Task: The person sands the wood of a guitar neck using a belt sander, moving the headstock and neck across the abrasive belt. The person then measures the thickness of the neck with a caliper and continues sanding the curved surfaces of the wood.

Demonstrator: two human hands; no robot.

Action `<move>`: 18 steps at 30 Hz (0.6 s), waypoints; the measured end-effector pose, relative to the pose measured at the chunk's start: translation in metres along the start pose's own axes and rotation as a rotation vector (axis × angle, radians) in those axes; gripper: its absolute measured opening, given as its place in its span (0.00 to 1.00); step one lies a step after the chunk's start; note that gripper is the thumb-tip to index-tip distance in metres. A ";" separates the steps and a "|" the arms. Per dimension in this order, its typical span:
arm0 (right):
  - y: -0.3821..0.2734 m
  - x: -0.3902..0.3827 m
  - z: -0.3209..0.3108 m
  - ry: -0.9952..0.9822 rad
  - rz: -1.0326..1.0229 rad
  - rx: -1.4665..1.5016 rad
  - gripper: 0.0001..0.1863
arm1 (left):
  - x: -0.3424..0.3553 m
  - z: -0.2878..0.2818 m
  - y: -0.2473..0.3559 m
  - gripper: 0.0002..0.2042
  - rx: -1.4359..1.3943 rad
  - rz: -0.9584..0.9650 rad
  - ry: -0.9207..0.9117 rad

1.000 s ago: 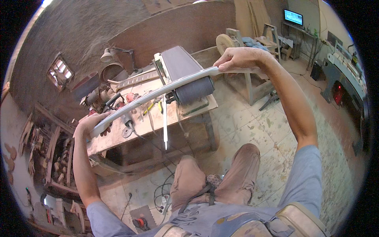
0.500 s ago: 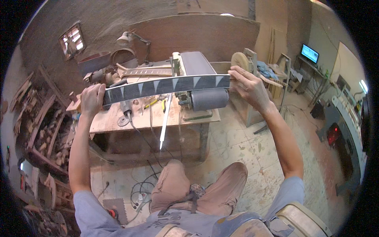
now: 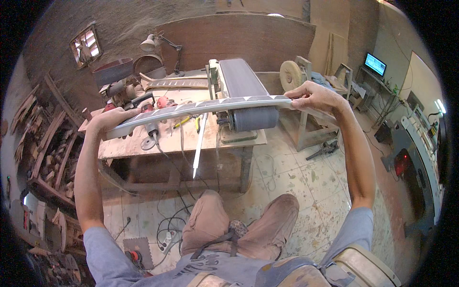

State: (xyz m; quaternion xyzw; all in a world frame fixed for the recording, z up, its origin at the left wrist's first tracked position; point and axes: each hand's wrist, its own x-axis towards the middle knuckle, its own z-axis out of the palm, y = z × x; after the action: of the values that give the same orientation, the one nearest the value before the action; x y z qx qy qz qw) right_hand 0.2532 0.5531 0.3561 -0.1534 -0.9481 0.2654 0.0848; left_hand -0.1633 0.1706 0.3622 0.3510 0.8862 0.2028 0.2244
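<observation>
A long guitar fretboard (image 3: 201,108), dark with pale triangular inlays, spans the space between my hands. Its pale long edge faces me. My left hand (image 3: 114,119) is closed round the left end, fingers over the top. At the other end, my right hand (image 3: 318,98) pinches the fretboard between thumb and fingers. Behind and under its right half stands a belt sander (image 3: 239,79) with a wide grey belt. The sander's front roller (image 3: 253,119) shows just below the fretboard; whether they touch I cannot tell.
On the wooden bench (image 3: 124,149) lie a corded power tool (image 3: 152,130), yellow-handled pliers (image 3: 181,122) and a white strip (image 3: 201,143) jutting past the front edge. A guitar neck (image 3: 179,83) lies farther back. Cables (image 3: 172,225) coil on the floor. A round buffing wheel (image 3: 290,76) stands right.
I have tilted the fretboard, so its inlaid face is foreshortened and the pale edge shows. Both hands have turned with it, still gripping the ends; the right has shifted slightly right.
</observation>
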 end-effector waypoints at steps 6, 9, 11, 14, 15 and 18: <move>0.013 -0.002 0.033 0.400 -0.229 -0.272 0.30 | 0.023 0.012 -0.023 0.31 0.412 0.362 0.551; 0.022 -0.003 0.056 0.646 -0.389 -0.447 0.29 | 0.024 0.027 -0.028 0.26 0.478 0.620 0.933; 0.028 -0.004 0.063 0.820 -0.488 -0.621 0.29 | 0.022 0.034 -0.023 0.23 0.558 0.687 1.078; 0.032 -0.008 0.059 0.816 -0.490 -0.620 0.29 | 0.016 0.039 -0.015 0.24 0.537 0.698 1.071; 0.032 -0.009 0.055 0.730 -0.428 -0.545 0.29 | 0.013 0.039 -0.011 0.26 0.515 0.624 0.969; 0.017 -0.015 0.037 0.507 -0.316 -0.399 0.28 | 0.006 0.024 0.000 0.34 0.436 0.335 0.574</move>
State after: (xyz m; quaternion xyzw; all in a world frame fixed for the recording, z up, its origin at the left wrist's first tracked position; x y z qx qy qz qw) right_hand 0.2628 0.5436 0.3146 -0.0795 -0.9421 0.0121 0.3255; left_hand -0.1542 0.1795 0.3414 0.4592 0.8656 0.1336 -0.1486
